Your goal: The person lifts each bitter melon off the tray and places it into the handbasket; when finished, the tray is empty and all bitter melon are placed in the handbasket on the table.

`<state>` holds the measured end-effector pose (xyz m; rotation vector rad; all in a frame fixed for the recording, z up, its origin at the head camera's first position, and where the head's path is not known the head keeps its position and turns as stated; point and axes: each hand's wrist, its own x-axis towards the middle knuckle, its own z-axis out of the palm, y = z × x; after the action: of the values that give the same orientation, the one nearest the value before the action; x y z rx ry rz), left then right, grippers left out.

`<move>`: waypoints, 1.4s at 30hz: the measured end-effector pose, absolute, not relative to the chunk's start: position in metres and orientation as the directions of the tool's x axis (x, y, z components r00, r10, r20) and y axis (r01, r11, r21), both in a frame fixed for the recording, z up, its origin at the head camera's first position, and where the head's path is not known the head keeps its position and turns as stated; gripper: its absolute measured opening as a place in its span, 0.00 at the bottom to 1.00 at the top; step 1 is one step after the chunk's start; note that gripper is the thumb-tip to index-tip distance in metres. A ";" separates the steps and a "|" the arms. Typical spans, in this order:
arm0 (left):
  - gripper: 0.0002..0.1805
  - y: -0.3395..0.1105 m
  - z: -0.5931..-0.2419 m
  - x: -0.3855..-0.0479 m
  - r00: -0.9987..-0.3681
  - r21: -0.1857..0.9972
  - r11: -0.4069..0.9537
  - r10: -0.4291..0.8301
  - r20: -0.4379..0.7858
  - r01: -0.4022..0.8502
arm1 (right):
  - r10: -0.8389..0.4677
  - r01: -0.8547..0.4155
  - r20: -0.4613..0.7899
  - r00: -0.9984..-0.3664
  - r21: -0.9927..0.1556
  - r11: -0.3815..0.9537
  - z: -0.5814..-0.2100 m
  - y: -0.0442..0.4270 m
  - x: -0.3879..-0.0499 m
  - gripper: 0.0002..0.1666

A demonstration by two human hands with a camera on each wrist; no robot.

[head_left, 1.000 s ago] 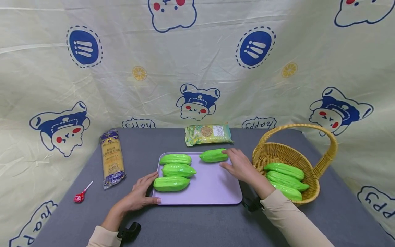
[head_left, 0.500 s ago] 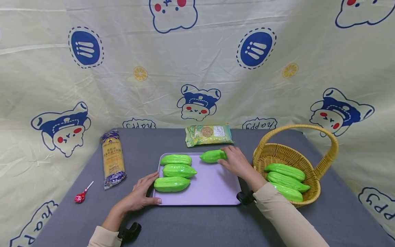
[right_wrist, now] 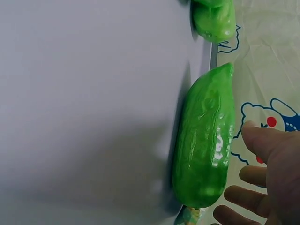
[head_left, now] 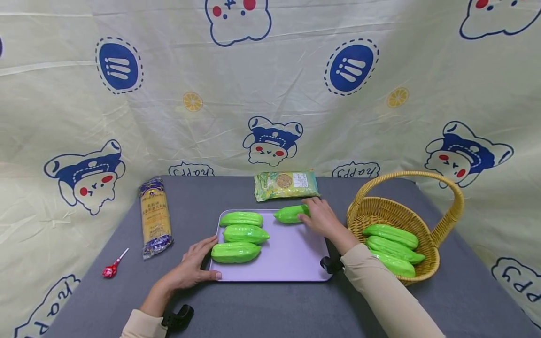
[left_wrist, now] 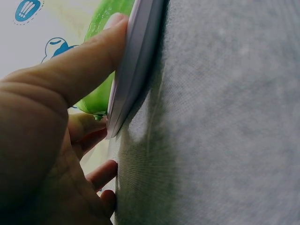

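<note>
Tabletop (head_left: pixel 270 310): grey.
Left hand (head_left: pixel 191 266): your spread fingers touch lilac tray (head_left: pixel 291 258).
Right hand (head_left: pixel 324 219): fingers parted at lone green gourd (head_left: pixel 289 214); contact unclear.

We'd tag this a curtained-off booth: creased cartoon-print cloth (head_left: pixel 296 101) hangs behind and beside the grey tabletop (head_left: pixel 270 310). Home, lab or shop, we can't tell.
</note>
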<state>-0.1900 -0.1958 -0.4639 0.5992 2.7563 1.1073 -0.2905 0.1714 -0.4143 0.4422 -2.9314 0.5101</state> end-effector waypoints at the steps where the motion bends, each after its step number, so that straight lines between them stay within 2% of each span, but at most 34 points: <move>1: 0.50 -0.196 -0.464 -0.190 -0.916 0.684 0.657 0.399 0.041 0.316 | -0.260 -0.304 0.175 -0.949 -0.310 0.901 -0.415 0.172 -0.291 0.31; 21: 0.51 -0.196 -0.466 -0.191 -0.920 0.685 0.663 0.391 0.028 0.302 | -0.277 -0.270 0.032 -0.960 -0.339 0.901 -0.418 0.172 -0.303 0.32; 31: 0.51 -0.196 -0.464 -0.191 -0.922 0.689 0.662 0.388 0.022 0.295 | -0.294 -0.293 0.052 -0.954 -0.345 0.892 -0.416 0.170 -0.300 0.30; 42: 0.51 -0.196 -0.464 -0.191 -0.919 0.685 0.663 0.393 0.025 0.302 | -0.248 -0.239 0.020 -0.969 -0.345 0.908 -0.418 0.169 -0.301 0.31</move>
<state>-0.1910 -0.1963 -0.4639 0.5772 2.7494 1.0973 -0.3012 0.1695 -0.4178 0.3944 -3.0923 0.5546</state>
